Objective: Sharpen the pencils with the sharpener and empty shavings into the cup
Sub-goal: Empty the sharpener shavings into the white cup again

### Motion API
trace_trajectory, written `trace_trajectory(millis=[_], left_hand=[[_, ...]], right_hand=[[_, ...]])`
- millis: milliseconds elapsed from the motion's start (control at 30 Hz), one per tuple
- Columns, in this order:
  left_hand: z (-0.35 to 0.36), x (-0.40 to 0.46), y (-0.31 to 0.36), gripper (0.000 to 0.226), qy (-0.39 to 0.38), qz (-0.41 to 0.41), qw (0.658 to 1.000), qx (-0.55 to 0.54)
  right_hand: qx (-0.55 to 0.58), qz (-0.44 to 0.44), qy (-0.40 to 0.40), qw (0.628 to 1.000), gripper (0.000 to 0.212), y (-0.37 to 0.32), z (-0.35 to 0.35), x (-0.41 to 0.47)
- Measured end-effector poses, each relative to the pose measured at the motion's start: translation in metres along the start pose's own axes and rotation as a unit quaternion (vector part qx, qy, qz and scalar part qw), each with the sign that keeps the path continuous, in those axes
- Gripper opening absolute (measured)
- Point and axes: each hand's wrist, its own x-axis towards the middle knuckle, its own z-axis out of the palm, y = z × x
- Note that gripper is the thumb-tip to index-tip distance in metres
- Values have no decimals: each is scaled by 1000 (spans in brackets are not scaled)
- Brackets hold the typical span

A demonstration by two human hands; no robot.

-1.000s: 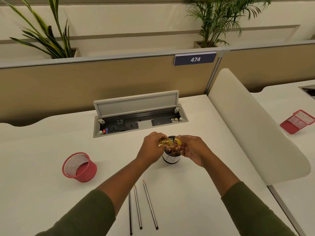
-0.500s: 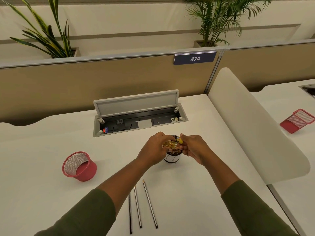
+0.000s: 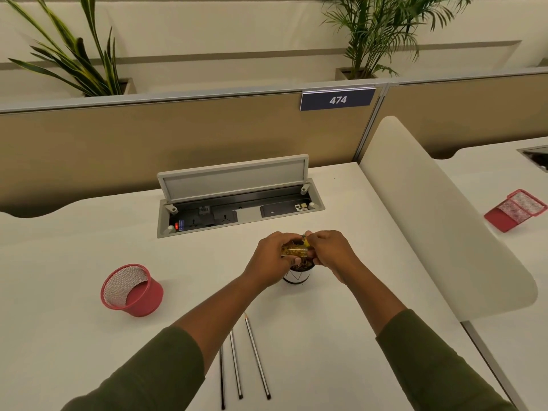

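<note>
Landmark: white cup (image 3: pixel 297 277) with a dark line pattern, standing on the white desk (image 3: pixel 74 247); every place below is given from it.
Left hand (image 3: pixel 271 258): directly over the cup's mouth, fingers curled round the clear yellow shavings case of the sharpener (image 3: pixel 295 251), which lies tipped above the rim.
Right hand (image 3: pixel 329 252): just right of the cup's mouth, fingertips pinching a small yellow piece at the case's right end; whether that is the lid or the blade block is too small to tell.
Shavings (image 3: pixel 302 265): brown curls heaped in the cup up to the rim.
Pencils (image 3: pixel 237 363): three, side by side, well in front of the cup on the near side; the rightmost shows a cut point, the other two tips are hidden by the left forearm.
Red mesh holder (image 3: pixel 132 290): far left of the cup, tilted.
Progress: judged late; emptying is under way. Left: closing the sharpener, setting it down.
</note>
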Motion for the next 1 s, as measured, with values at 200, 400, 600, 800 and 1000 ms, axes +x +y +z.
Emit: trace_trajectory(millis=[200,400,600,800,1000], left_hand=[[-2,4,-4,45,8,-2,1000,-11],[-2,5,-6,45,12,-6,1000,-8],[-1,4,-6,47,15,-9,1000,-18],[0,4,-5,48,13,-10,1000,-12],[0,3,-4,48,7,-3,1000,-17]], right_hand=[[-47,-21,8,999,33,-2,3,4],[-68,-30,4,997,36,-3,5,7],[-94,-37,8,995,39,0,6,9],[-95,-35,11,995,41,-1,5,10],[-93,-31,15,995,43,-2,5,10]])
